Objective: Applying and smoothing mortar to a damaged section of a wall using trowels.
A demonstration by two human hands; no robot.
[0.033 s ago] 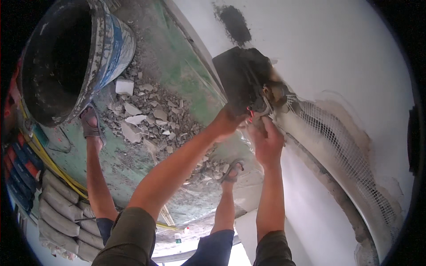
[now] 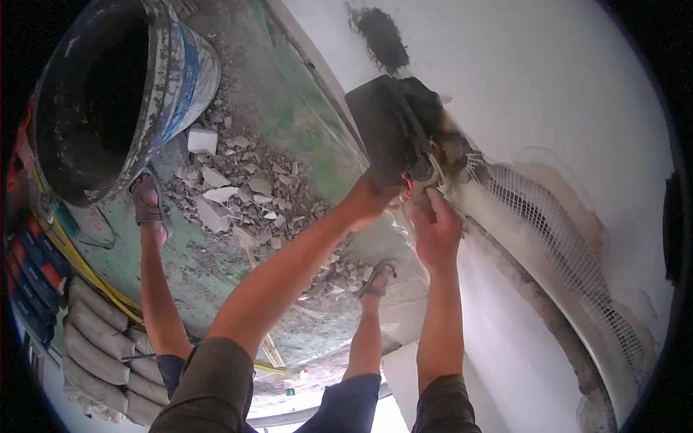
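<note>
My left hand (image 2: 369, 199) is closed beneath a dark, mortar-smeared flat plate (image 2: 377, 121) that looks like a plasterer's trowel. Red bits show beside its fingers, and the grip itself is mostly hidden. The plate is held at the wall's edge, with dark mortar around it. Close by on the right, my right hand (image 2: 436, 234) has its fingers bent and drawn together at the same edge. What those fingers hold, if anything, cannot be made out. White mesh (image 2: 538, 208) runs along the wall edge from near the plate toward the lower right.
A large mortar-stained bucket (image 2: 189, 83) stands at the upper left. Broken rubble (image 2: 249, 189) covers the floor between it and my arms. Stacked grey sacks (image 2: 94, 357) and a yellow hose (image 2: 83, 263) lie at the lower left. A dark mortar patch (image 2: 382, 40) marks the white wall.
</note>
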